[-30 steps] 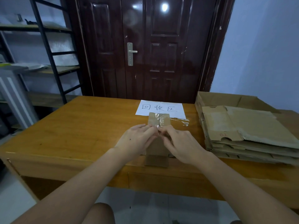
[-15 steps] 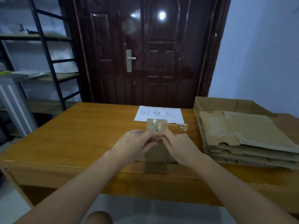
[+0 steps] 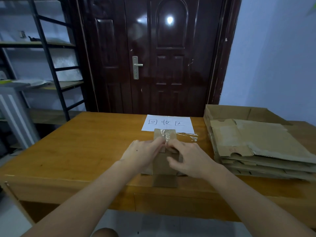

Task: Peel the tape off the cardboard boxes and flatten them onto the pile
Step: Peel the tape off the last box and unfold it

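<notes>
Head view: on the table (image 3: 82, 151), a pile (image 3: 256, 144) of flattened boxes lies at right. At centre, a small cardboard box (image 3: 165, 165) lies partly flattened, crinkled tape (image 3: 167, 135) remaining on its far flap. Left hand (image 3: 142, 155) and right hand (image 3: 189, 159) meet, fingertips apparently pinching the tape's near end; peeling and stacking remain.

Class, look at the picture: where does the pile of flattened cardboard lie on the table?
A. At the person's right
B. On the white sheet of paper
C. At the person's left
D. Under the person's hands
A: the pile lies at the table's right end, apart from the paper and the hands.
</notes>
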